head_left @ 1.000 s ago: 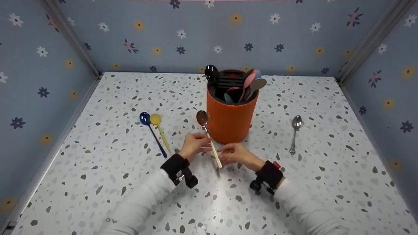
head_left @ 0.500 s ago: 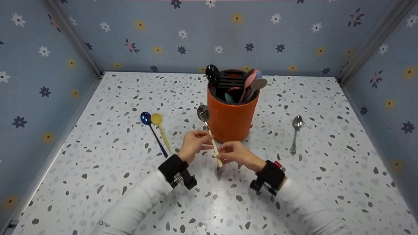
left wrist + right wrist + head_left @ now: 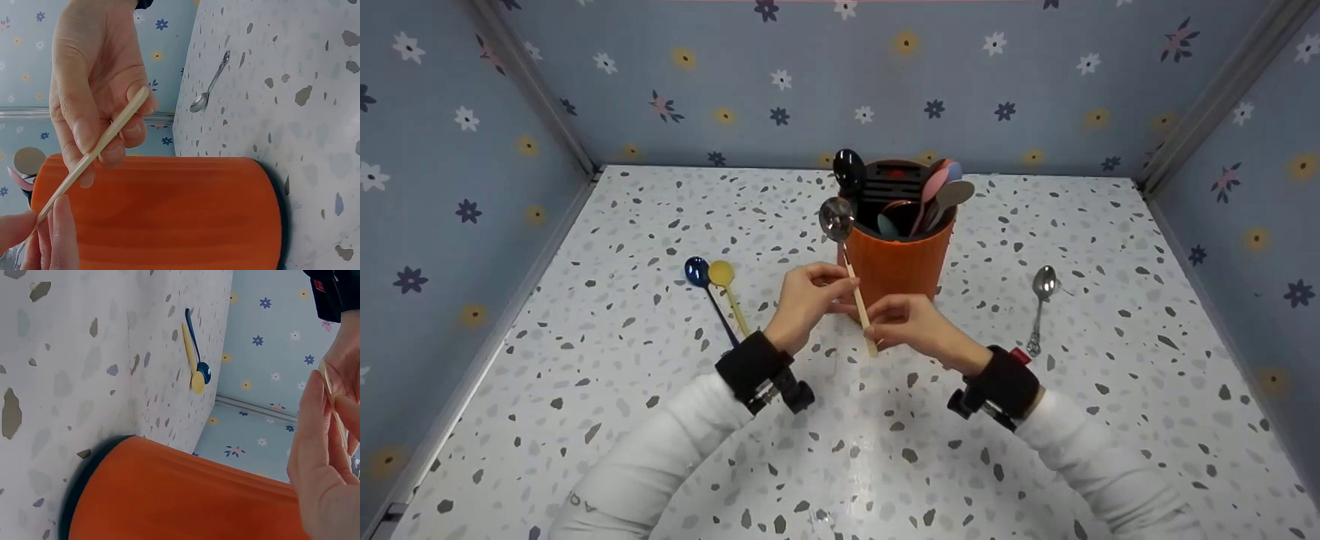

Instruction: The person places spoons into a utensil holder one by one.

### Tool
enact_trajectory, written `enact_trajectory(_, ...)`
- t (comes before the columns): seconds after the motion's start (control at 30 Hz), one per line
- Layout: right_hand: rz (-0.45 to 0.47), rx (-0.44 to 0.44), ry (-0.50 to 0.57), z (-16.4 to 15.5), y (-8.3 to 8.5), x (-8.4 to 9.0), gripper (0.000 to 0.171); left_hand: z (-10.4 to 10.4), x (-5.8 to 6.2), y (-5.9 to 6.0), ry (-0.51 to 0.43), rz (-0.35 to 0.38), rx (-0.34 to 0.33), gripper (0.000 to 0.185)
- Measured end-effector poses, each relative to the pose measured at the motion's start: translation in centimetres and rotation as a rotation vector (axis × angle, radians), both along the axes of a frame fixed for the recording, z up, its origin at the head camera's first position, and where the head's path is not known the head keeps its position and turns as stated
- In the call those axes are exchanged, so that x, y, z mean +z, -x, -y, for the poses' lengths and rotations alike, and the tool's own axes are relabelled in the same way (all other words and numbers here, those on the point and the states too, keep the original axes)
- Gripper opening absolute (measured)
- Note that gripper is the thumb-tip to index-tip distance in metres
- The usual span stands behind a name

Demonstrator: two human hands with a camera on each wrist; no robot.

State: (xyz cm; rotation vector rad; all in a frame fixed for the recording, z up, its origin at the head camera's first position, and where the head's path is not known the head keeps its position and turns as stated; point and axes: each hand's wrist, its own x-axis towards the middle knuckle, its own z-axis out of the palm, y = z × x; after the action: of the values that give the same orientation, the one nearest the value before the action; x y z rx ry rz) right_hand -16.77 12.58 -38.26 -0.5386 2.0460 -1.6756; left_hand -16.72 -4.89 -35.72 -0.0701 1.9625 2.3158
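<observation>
Now that the pale-handled spoon point(image 3: 861, 304) is higher: bowl up and tilted, it has risen from the side of the orange holder point(image 3: 898, 270) to overlap its rim in the head view.
Left hand point(image 3: 810, 298): thumb and fingers pinch the upper handle.
Right hand point(image 3: 921, 328): thumb and fingers pinch nearer the handle's lower end.
Tabletop point(image 3: 840, 465): 3 spoons lie unmoved, blue point(image 3: 697, 271) and yellow point(image 3: 721, 273) at left, silver point(image 3: 1044, 283) at right.
Lift: bowl looks roughly level with the holder's opening; spoon remains outside, apparently steadied by 2 hands.
</observation>
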Motion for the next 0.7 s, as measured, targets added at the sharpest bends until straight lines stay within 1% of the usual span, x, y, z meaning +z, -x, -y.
enact_trajectory(0.23, -0.065, -0.013, -0.005, -0.5, 0.4, 1.9, 0.024, -0.5, 2.1, 0.3, 0.023, -0.073, -0.013, 0.013)
enact_trajectory(0.43, -0.155, -0.039, -0.037, -0.6, 0.8, 3.5, 0.023, -0.8, 3.7, 0.8, 0.016, -0.127, -0.033, 0.016)
enact_trajectory(0.53, -0.166, -0.045, -0.023, -0.6, 1.0, 4.2, 0.023, -0.9, 4.5, 1.0, 0.009, -0.142, -0.034, 0.017)
enact_trajectory(0.7, -0.172, -0.060, 0.003, -0.6, 1.5, 5.6, 0.022, -1.1, 5.9, 1.5, 0.024, -0.169, -0.022, 0.017)
